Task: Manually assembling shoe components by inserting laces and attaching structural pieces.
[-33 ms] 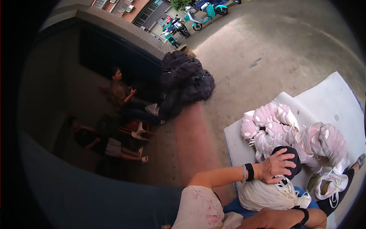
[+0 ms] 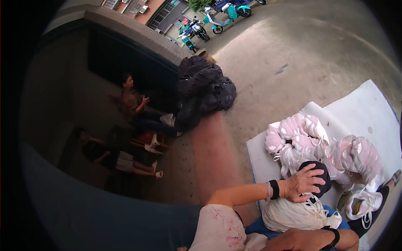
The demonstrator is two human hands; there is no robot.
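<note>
My left hand [image 2: 302, 184], with a bracelet and black band at its wrist, rests with fingers spread and curved over a black rounded thing [image 2: 323, 190] whose kind I cannot make out. Just below is a thick bundle of cream-white laces [image 2: 284, 215] on blue cloth [image 2: 254, 227]. Along the near side of the bundle lies my right hand [image 2: 299, 239]; its fingers are hidden. A white and pink shoe [image 2: 370, 201] with loose laces sits to the right. Beyond my left hand are several pink and white laced shoes [image 2: 299, 125], packed together in rows.
Under the shoes is a white sheet [image 2: 356, 108] on the concrete floor. Black bulging bags [image 2: 201, 83] are heaped by a dark doorway. Two people [image 2: 132, 100] sit in the shade at left. Scooters [image 2: 228, 14] stand far off. My dark-trousered leg [image 2: 372, 215] stretches out at right.
</note>
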